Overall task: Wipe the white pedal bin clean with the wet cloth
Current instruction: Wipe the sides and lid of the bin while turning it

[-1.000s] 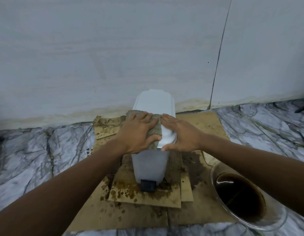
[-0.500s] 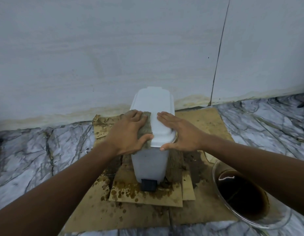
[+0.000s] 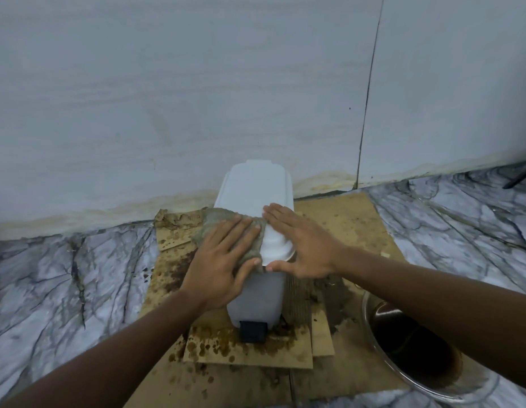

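Observation:
The white pedal bin (image 3: 257,187) stands upright on stained cardboard against the wall, lid closed, its black pedal (image 3: 253,331) facing me. A dirty grey-brown wet cloth (image 3: 219,219) lies over the left front of the lid and hangs down the left side. My left hand (image 3: 223,262) presses flat on the cloth with straight fingers, thumb against the lid's front edge. My right hand (image 3: 300,245) rests flat on the right front of the lid, its thumb under the rim.
Brown-spotted cardboard sheets (image 3: 250,351) cover the marble floor (image 3: 64,275) under the bin. A glass bowl (image 3: 414,351) of dark brown water sits at the lower right, close to my right forearm. The pale wall (image 3: 197,98) rises just behind the bin.
My left hand slid the cloth left across the lid and then back toward the middle, spreading it wider. The right hand has stayed on the lid's right side.

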The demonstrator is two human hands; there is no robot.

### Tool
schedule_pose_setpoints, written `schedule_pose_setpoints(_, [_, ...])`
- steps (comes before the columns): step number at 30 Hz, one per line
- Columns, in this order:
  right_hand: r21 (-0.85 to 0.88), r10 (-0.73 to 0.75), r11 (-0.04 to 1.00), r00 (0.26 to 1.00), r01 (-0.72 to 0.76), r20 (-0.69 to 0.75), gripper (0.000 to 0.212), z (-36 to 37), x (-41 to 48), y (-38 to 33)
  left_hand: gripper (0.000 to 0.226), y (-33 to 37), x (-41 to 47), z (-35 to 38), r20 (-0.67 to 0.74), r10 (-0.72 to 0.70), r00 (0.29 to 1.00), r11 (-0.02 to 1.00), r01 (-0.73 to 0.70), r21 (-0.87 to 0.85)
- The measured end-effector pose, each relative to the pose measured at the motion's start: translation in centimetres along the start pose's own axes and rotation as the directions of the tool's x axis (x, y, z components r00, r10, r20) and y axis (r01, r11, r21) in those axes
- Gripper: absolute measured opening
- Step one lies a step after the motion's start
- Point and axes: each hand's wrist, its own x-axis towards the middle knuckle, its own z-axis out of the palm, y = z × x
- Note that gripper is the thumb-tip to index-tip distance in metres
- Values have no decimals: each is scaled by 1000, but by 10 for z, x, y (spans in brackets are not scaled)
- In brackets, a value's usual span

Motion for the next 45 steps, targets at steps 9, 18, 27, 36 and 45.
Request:
schedule_pose_setpoints(9, [49,110,992,990,-115,88,119,-35,6,14,75,-7,32,-13,171,-263,949,963,270,-15])
schedule_pose_setpoints(18, [-43,54,998,992,-49,117,121,-18,13,3,71,-22,60,-11,243,-364,899,916,393,-79])
schedule_pose_setpoints(27, [115,20,993,999,-17,-25,101,-13,42,14,67,-42,84,-7,167,-424,890,877,450,-168])
schedule_pose_setpoints(36, [379,123,925,967,-30,-225,70,-30,104,48,44,-70,108,22,-182,-392,902,908,349,-230])
schedule_pose_setpoints(45, [545,253,834,938,-86,-238,60,-38,148,89,46,-79,104,80,-441,-149,885,989,123,-87])
